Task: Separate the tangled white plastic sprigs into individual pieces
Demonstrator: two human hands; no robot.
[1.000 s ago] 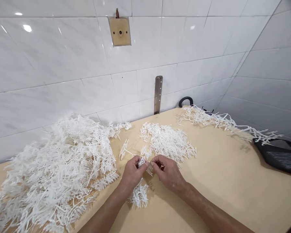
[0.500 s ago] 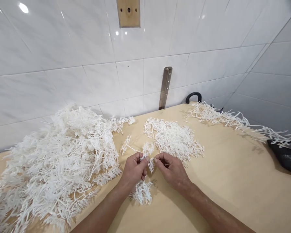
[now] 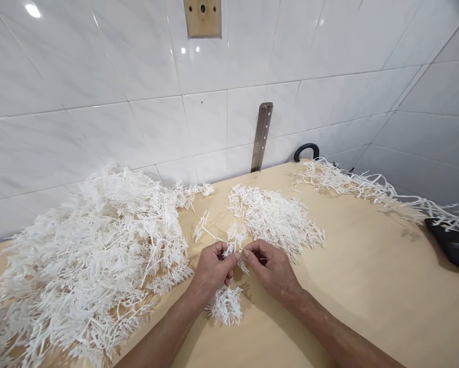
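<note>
Sprig of white, finely branched material [image 3: 237, 233] sits between the two hands above the table [image 3: 367, 286] in the head view, near the smaller white pile [image 3: 279, 217]. The left hand [image 3: 213, 268] is closed on it, thumb pressed towards the curled fingers; the right hand [image 3: 272, 267] has thumb and forefinger brought together at its edge, seemingly pinching a thin tip.

It looks very light and springy, probably plastic and not slippery, with slender tips that would bend or snap off easily. The thicker stem seems the sounder hold; the tips suit only a fine pinch.

The left fingers cover the sprig's middle, so whether the tuft [image 3: 226, 306] below that hand belongs to it cannot be told. The large heap [image 3: 99, 255] runs off the left edge, and a black object [image 3: 449, 250] is cut off at right.
</note>
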